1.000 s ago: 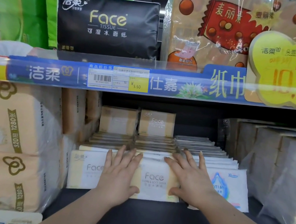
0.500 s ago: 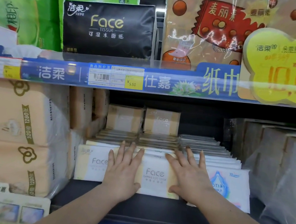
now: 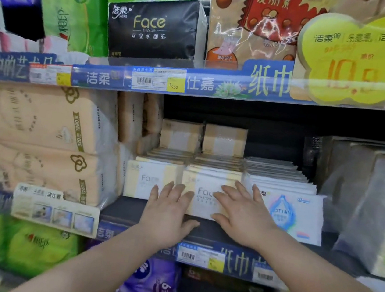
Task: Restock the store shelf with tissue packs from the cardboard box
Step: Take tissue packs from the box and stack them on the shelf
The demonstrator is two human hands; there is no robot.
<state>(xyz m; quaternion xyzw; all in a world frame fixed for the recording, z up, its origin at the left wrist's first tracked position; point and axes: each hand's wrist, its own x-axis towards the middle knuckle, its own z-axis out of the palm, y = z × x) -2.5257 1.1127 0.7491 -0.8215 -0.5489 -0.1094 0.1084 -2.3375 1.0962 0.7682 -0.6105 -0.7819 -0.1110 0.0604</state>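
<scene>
Left hand (image 3: 168, 213) slid lower — right hand (image 3: 243, 216) apparently pressing Face pack (image 3: 205, 183).

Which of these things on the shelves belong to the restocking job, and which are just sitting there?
Job: left hand and right hand, flat against the front Face packs; rows behind; middle shelf.
Just there: black Face pack, green packs, peach bulk packs, yellow price sign.

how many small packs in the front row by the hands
3: left Face pack, middle Face pack partly behind the right hand, blue pack at right. More are stacked behind them.
</scene>
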